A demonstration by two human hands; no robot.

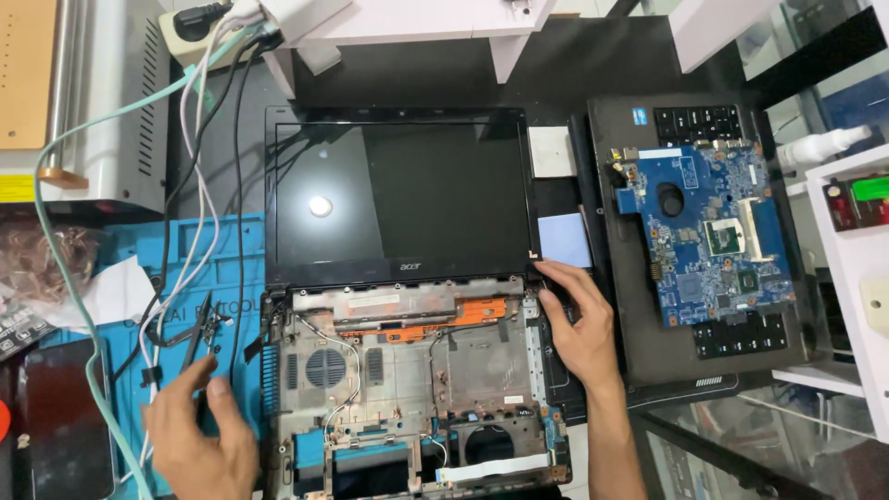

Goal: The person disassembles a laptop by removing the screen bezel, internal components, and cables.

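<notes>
An opened laptop lies flat before me, its dark screen [398, 194] at the back and its stripped grey base shell [407, 380] nearer, with a round fan grille and loose thin wires. My right hand [574, 324] rests on the base's right edge, fingertips touching the right hinge corner. My left hand [199, 435] is at the base's left side and pinches a thin black tool [196, 338] that points up and away, over the blue work mat [231, 268].
A blue motherboard [708, 231] lies on a black keyboard panel [713, 333] to the right. Several cables [199, 139] trail down the left from a power strip. A dark phone [65, 426] lies at the lower left. White shelving [852, 268] stands at the right.
</notes>
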